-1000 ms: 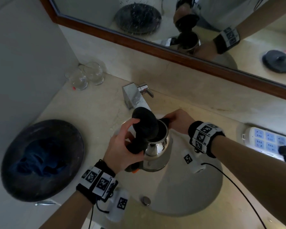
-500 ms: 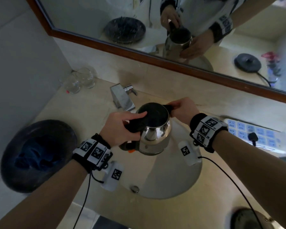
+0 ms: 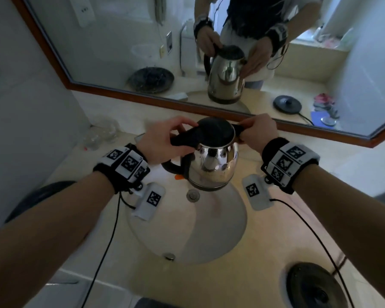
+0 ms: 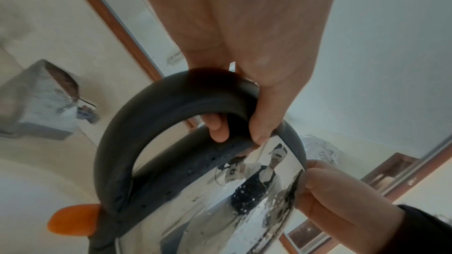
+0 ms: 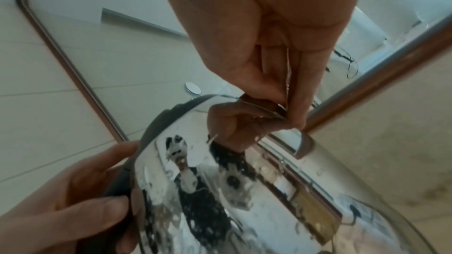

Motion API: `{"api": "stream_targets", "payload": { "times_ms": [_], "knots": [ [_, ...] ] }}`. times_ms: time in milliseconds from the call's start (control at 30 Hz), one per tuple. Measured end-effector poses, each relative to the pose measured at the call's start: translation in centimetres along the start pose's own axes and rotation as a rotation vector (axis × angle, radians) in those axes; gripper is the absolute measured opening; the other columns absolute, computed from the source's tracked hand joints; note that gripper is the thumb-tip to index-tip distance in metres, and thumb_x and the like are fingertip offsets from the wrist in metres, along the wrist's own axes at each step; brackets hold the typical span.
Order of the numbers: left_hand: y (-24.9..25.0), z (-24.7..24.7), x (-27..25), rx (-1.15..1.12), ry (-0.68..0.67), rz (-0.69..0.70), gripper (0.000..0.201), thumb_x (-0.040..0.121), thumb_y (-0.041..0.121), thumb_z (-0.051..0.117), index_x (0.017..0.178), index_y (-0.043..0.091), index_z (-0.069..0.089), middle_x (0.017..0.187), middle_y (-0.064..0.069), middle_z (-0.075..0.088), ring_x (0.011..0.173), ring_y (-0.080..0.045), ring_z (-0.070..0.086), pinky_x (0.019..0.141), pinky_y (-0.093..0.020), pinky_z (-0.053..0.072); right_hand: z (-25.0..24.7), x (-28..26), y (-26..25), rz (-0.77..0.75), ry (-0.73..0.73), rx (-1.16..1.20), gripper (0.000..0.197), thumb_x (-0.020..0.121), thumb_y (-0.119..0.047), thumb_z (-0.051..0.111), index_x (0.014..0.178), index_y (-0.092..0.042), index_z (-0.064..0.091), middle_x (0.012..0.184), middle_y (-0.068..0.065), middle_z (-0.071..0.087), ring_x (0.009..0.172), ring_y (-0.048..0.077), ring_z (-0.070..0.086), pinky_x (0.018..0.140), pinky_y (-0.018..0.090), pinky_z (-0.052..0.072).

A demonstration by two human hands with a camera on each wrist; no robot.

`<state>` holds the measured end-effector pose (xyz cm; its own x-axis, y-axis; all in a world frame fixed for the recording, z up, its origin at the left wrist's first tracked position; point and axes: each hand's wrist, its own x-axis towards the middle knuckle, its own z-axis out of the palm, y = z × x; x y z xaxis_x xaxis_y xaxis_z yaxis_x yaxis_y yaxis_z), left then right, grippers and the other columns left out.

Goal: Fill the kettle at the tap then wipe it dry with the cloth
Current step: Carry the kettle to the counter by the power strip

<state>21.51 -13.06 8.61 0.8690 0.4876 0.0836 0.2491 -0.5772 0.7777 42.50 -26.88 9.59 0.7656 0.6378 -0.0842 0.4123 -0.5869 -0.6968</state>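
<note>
A steel kettle [image 3: 211,165] with a black lid [image 3: 216,132] down hangs upright over the sink basin [image 3: 187,232]. My left hand [image 3: 176,138] grips the top of its black handle [image 4: 156,107], fingers curled under it. My right hand [image 3: 245,132] pinches the spout rim [image 5: 266,109] on the kettle's right side. Water drops speckle the shiny body [image 5: 220,190]. The square tap [image 4: 41,99] stands behind and left of the kettle, mostly hidden in the head view. No cloth is clearly seen.
The kettle's round black base [image 3: 309,285] sits on the counter at the near right. A dark bowl [image 3: 38,196] lies at the left, and clear glasses [image 3: 100,134] stand at the back left. The framed mirror [image 3: 187,105] runs along the wall close behind.
The lid, upright a second ago, has come down shut. The kettle has come away from the tap, out over the basin. My left hand has shifted from the lid onto the handle.
</note>
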Motion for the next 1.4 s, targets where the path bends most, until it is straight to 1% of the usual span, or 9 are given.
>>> {"api": "stream_targets", "payload": {
  "times_ms": [100,433,733,833,933,1000,1067,1233,1400],
  "knots": [
    [2.4,-0.1,0.9,0.013,-0.062,0.065,0.046,0.073,0.017,0.08,0.112,0.03,0.059,0.103,0.0,0.066,0.091,-0.014,0.069,0.086,-0.037,0.059,-2.6,-2.0,0.2,0.034,0.11,-0.064,0.021,0.08,-0.008,0.065,0.097,-0.01,0.077,0.085,0.01,0.075,0.08,0.02,0.068,0.064,0.023,0.054],
    [9.8,6.3,-0.1,0.011,-0.234,0.313,0.048,0.071,0.025,0.077,0.115,0.024,0.058,0.107,0.001,0.066,0.098,-0.016,0.068,0.092,-0.043,0.055,-10.4,-12.4,5.2,0.187,0.388,-0.056,0.016,0.074,-0.012,0.07,0.086,-0.007,0.079,0.081,0.01,0.076,0.082,0.021,0.071,0.073,0.026,0.058],
    [15.7,18.4,-3.6,-0.02,-0.408,0.415,0.043,0.074,0.014,0.078,0.113,0.022,0.06,0.104,-0.003,0.067,0.09,-0.022,0.07,0.088,-0.033,0.056,-14.9,-22.5,16.6,0.369,0.5,0.026,0.019,0.074,-0.003,0.068,0.088,-0.01,0.08,0.079,0.009,0.076,0.08,0.022,0.072,0.077,0.031,0.061],
    [16.3,22.7,-4.8,-0.054,-0.444,0.424,0.043,0.073,0.014,0.079,0.11,0.026,0.061,0.103,-0.003,0.067,0.087,-0.022,0.071,0.085,-0.034,0.057,-15.6,-24.9,20.5,0.398,0.527,0.049,0.021,0.075,-0.001,0.068,0.088,-0.013,0.08,0.076,0.006,0.076,0.074,0.018,0.072,0.069,0.026,0.061],
    [16.1,26.7,-5.9,-0.061,-0.498,0.371,0.042,0.074,0.016,0.078,0.106,0.033,0.058,0.102,0.001,0.066,0.085,-0.019,0.073,0.086,-0.034,0.057,-15.4,-26.4,24.1,0.442,0.53,0.098,0.025,0.075,0.003,0.066,0.086,-0.014,0.08,0.073,0.006,0.075,0.059,0.015,0.066,0.044,0.011,0.05],
    [15.6,28.9,-6.4,-0.065,-0.512,0.365,0.04,0.073,0.017,0.078,0.107,0.028,0.06,0.102,-0.001,0.066,0.088,-0.021,0.073,0.088,-0.036,0.057,-15.0,-27.1,26.4,0.47,0.505,0.129,0.025,0.076,0.003,0.066,0.088,-0.015,0.079,0.074,0.004,0.075,0.057,0.016,0.068,0.037,0.009,0.047],
    [14.9,30.7,-7.2,-0.069,-0.507,0.364,0.038,0.07,0.022,0.076,0.105,0.028,0.059,0.101,-0.001,0.067,0.087,-0.024,0.072,0.088,-0.04,0.056,-14.5,-27.7,28.4,0.49,0.465,0.149,0.028,0.076,0.005,0.065,0.092,-0.015,0.079,0.077,0.003,0.075,0.061,0.019,0.069,0.041,0.013,0.05],
    [13.5,33.9,-9.0,-0.052,-0.541,0.336,0.042,0.07,0.02,0.073,0.11,0.02,0.059,0.102,-0.003,0.067,0.081,-0.027,0.072,0.082,-0.031,0.054,-12.8,-28.8,31.9,0.482,0.475,0.189,0.027,0.075,0.003,0.065,0.094,-0.011,0.079,0.078,0.003,0.074,0.078,0.016,0.07,0.082,0.029,0.059],
    [13.1,33.9,-8.8,-0.028,-0.514,0.353,0.041,0.074,0.012,0.075,0.111,0.018,0.059,0.102,-0.002,0.067,0.079,-0.024,0.072,0.077,-0.018,0.051,-12.3,-28.5,32.7,0.463,0.463,0.241,0.03,0.075,0.003,0.064,0.096,-0.012,0.078,0.086,0.004,0.077,0.081,0.016,0.073,0.082,0.028,0.059]
  ]
}}
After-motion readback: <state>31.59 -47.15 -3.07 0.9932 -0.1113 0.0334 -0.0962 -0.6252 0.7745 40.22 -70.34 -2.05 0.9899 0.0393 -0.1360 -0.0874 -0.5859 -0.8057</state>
